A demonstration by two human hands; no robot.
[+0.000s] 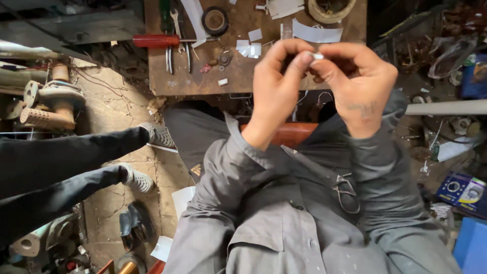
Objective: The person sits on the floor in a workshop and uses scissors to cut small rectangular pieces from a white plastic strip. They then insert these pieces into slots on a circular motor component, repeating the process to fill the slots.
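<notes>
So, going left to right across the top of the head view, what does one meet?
Red-handled screwdriver → roll of dark tape → small white paper pieces → curved white strip → pale ring-shaped roll.

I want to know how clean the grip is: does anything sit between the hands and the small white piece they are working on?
Nothing visible does. The left hand and the right hand meet directly at the small white piece, pinched at the fingertips above the brown wooden workbench.
</notes>
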